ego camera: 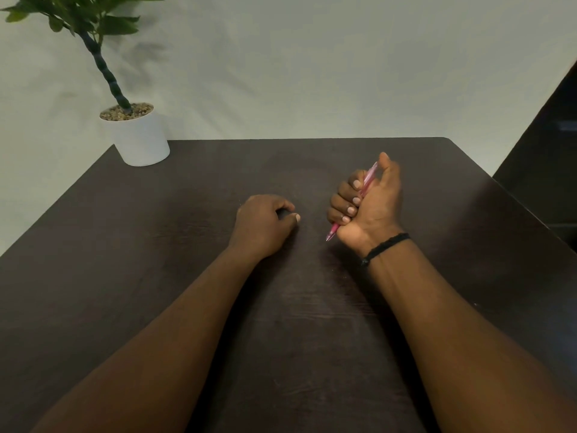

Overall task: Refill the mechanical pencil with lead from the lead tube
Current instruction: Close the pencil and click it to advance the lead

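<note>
1. Fingers [346,201] of the right hand [367,203] are curled tight around the pink pencil [368,178], fist-style, palm turned toward the camera, thumb lying along the upper barrel.
2. The pencil sits slanted in that fist above the middle-right of the table [187,276]: its clear tip pokes out below the little finger, near the wrist, and its top end shows beside the thumb.
3. Over to the left hand [263,225]: knuckles up, resting on the table, thumb and forefinger brought together at the tips. Whether they pinch something I cannot tell; nothing can be made out between them.
4. The two hands sit near each other but apart, with a strip of dark wood between.
5. A black braided band [385,246] circles the right wrist.
6. Further out, a white pot [142,142] with pebbles on top stands at the far left corner of the table, carrying a leafy plant [90,23] on a dark stem, well apart from both hands.
7. A pale wall [312,67] fills the back; a dark shape [543,151] stands off the right edge, too dim to identify.
8. Hidden: the fist covers most of the pencil's barrel, and the plant's top is cut off by the frame.
</note>
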